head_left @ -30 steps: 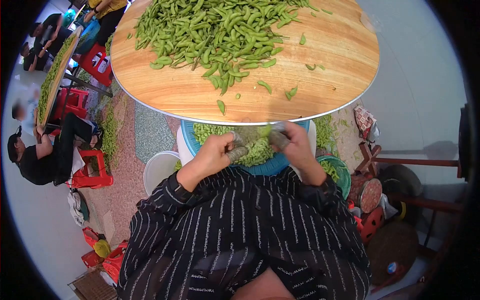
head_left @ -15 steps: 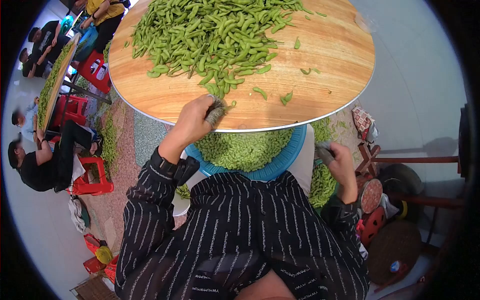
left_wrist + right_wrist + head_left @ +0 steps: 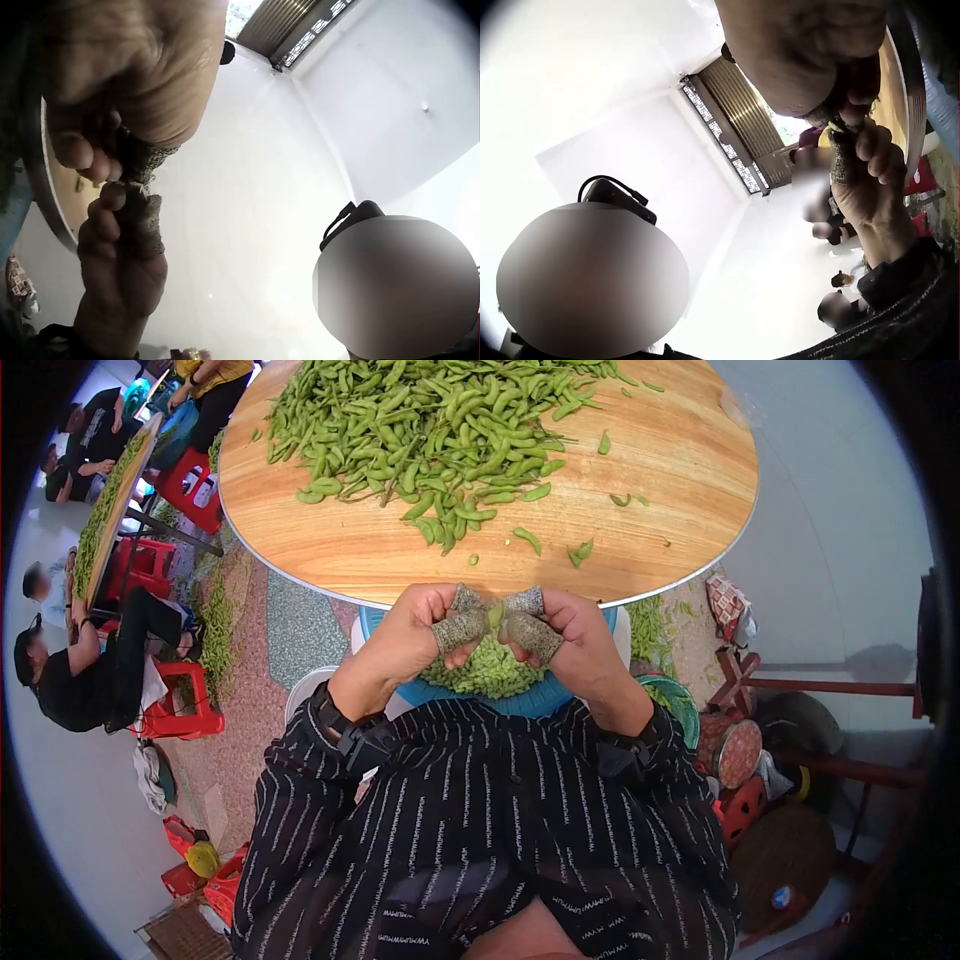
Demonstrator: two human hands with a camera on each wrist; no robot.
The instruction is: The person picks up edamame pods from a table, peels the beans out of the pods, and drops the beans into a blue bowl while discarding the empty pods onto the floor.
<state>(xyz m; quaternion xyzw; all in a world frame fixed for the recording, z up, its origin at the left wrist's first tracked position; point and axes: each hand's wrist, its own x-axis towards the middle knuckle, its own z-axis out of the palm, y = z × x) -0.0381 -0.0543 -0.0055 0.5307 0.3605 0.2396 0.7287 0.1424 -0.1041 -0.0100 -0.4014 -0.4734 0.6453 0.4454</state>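
A green pod point(image 3: 495, 616) is pinched between both hands, just in front of the round table's near edge. My left hand point(image 3: 410, 635) grips its left end and my right hand point(image 3: 585, 650) its right end, with grey wraps on the thumbs and forefingers. Below them, a blue basin point(image 3: 530, 702) holds shelled green beans point(image 3: 490, 670). On the wooden table point(image 3: 640, 470) lies a heap of green pods point(image 3: 430, 430), with a few loose ones near the edge. In the left wrist view the fingertips of both hands meet, and the pod is mostly hidden.
A white bucket point(image 3: 300, 688) stands left of the basin and a green basket point(image 3: 680, 705) right of it. Red stools point(image 3: 190, 705) and seated people are at the left, by another table with pods. Wooden bars point(image 3: 830, 683) and a patterned bag point(image 3: 733, 610) are at the right.
Half a second ago the left hand was at the table's edge by a small pod and the right hand was out over the green basket. Both have come together above the basin, holding a pod.
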